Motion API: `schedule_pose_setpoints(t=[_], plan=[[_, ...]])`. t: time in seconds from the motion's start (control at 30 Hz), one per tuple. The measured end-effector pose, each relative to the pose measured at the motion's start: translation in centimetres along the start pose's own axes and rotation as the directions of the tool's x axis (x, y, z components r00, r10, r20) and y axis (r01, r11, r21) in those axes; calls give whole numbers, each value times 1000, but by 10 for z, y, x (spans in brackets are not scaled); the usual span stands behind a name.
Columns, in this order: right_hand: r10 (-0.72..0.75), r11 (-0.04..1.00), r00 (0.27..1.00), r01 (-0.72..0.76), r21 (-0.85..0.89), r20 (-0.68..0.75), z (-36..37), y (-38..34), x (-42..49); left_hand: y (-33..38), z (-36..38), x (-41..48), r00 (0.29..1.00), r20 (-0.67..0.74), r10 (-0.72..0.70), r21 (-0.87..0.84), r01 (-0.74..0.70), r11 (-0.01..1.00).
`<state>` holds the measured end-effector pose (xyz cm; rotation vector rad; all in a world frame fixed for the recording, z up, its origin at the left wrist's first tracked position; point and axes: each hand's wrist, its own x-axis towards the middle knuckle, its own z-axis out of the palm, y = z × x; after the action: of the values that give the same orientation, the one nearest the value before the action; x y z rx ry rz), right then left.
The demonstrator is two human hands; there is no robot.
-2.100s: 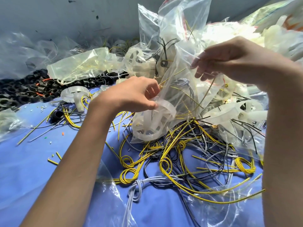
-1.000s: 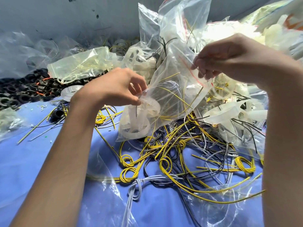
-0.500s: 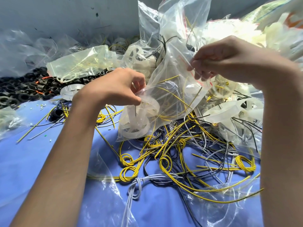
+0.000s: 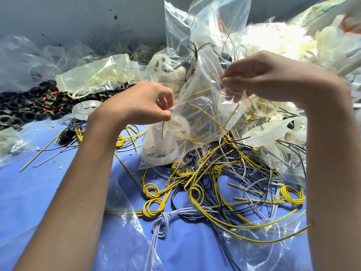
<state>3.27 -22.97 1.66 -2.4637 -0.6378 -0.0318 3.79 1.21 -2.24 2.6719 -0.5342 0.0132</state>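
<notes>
Head view of a sorting scene. A clear plastic bag (image 4: 201, 114) is held up between two hands over a blue table (image 4: 39, 192). The left hand (image 4: 140, 103) has its grip closed: thumb and curled fingers pinch the film at the bag's left edge, just above the white plastic rings (image 4: 166, 149) that lie inside the bag at its lower end. The right hand (image 4: 263, 75), higher and further right, also has a closed grip, with the fingertips pinching the bag's upper edge. A few thin yellow strands and a grey coil show through the film. The bag hangs slanted, and its bottom corner reaches down to the tangle of yellow wires (image 4: 195, 192) spread on the table — whether it touches them cannot be told. Nearer the viewer lies a grey cable bundle (image 4: 162, 218), partly under loose clear film. To the far left sits a heap of black rings (image 4: 25, 106), and behind the hands stand other bags (image 4: 93, 75) — some are filled with white parts.
</notes>
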Motion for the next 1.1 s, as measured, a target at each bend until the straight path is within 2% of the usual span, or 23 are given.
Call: schedule_pose_setpoints(t=[0.43,1.1], plan=[[1,997,994,8,-74,114,18,-15,10,1,1,0,1000,11,-7,21,7,1000],[23,996,992,-11,-92,122,18,-16,9,0,2,1,1000,5,4,9,-4,1000]])
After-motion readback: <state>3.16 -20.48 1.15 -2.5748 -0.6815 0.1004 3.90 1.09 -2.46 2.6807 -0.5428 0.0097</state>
